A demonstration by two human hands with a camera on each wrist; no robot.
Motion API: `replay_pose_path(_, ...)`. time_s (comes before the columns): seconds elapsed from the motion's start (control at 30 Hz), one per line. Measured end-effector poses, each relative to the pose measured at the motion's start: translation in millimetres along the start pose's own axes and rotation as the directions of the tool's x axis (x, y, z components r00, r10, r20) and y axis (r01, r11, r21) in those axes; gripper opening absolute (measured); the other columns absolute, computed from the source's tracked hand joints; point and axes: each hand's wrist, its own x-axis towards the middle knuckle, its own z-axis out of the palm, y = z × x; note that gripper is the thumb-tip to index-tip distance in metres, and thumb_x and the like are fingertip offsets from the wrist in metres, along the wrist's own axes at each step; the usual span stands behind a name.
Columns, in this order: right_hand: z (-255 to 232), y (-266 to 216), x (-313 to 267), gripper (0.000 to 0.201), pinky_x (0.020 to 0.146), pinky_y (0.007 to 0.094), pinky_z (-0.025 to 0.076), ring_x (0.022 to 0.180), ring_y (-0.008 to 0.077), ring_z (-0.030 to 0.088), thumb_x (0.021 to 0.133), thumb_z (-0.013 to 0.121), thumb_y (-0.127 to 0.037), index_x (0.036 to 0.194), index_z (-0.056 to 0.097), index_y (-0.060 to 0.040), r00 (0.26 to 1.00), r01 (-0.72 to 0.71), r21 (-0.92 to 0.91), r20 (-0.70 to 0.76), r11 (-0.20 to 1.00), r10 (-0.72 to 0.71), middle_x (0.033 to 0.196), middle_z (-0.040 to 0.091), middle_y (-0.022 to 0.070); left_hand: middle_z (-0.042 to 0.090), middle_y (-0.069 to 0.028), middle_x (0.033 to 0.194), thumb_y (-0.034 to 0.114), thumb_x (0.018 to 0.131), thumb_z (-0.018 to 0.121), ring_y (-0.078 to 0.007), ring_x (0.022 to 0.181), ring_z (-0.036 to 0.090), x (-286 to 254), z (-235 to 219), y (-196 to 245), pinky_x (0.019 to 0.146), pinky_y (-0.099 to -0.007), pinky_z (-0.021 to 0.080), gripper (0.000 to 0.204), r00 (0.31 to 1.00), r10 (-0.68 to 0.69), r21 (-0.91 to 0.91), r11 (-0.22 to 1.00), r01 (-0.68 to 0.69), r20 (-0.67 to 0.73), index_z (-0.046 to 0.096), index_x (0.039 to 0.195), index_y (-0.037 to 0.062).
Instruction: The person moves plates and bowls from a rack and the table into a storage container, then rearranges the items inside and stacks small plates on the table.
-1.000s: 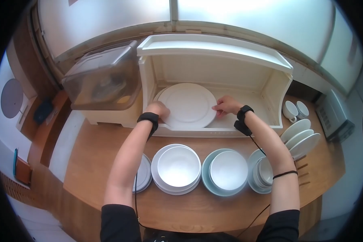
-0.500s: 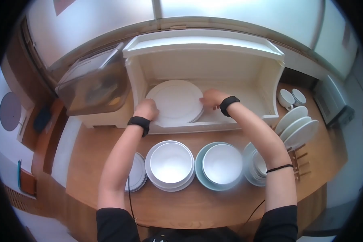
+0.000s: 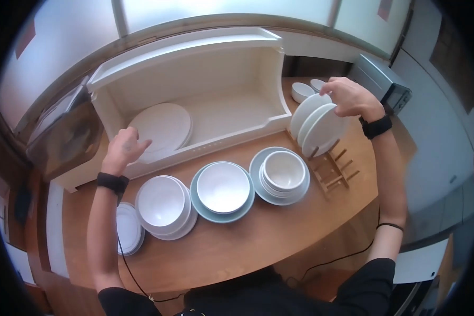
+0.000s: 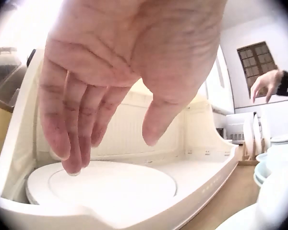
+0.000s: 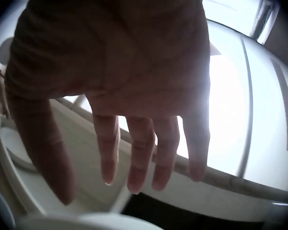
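Large white plates [image 3: 168,124] lie flat at the left end of the cream cabinet [image 3: 237,97]. Over their left front edge is my left hand [image 3: 125,147], its fingers loose and the palm empty in the left wrist view, where the top plate [image 4: 115,187] shows below the fingertips. My right hand [image 3: 353,100] is at the top of several upright white plates [image 3: 326,129] in a wooden rack [image 3: 329,171]. The right wrist view shows its fingers [image 5: 139,163] spread and holding nothing; whether a fingertip touches a plate, I cannot tell.
Along the front of the cabinet stand small plates [image 3: 127,229], a white bowl stack [image 3: 160,203], a bowl on a teal dish [image 3: 224,187] and nested bowls [image 3: 284,171]. White cups [image 3: 302,92] sit behind the rack. A tinted-lid box [image 3: 63,139] adjoins the cabinet's left side.
The large plates were let go and lie inside the cabinet. My right hand moved from them to the racked plates on the right; my left stayed near them. The head view turned right.
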Motion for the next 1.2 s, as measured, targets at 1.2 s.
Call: replay_pose_path(1.2, 177.2, -190.2, 233.3, 0.039, 0.086, 0.0400, 0.063, 0.099, 0.0318, 0.071, 0.100, 0.058, -0.016, 0.122, 0.055, 0.0156, 0.921, -0.387, 0.916, 0.389, -0.105, -0.010, 0.115, 0.066, 0.0248, 0.063, -0.0145, 0.090, 0.034, 0.095, 0.066, -0.0342, 0.082, 0.067, -171.2, -41.8, 114.6, 0.075, -0.0404, 0.054, 0.035, 0.645, 0.760, -0.443, 0.606, -0.660, 0.080, 0.056, 0.100, 0.0003)
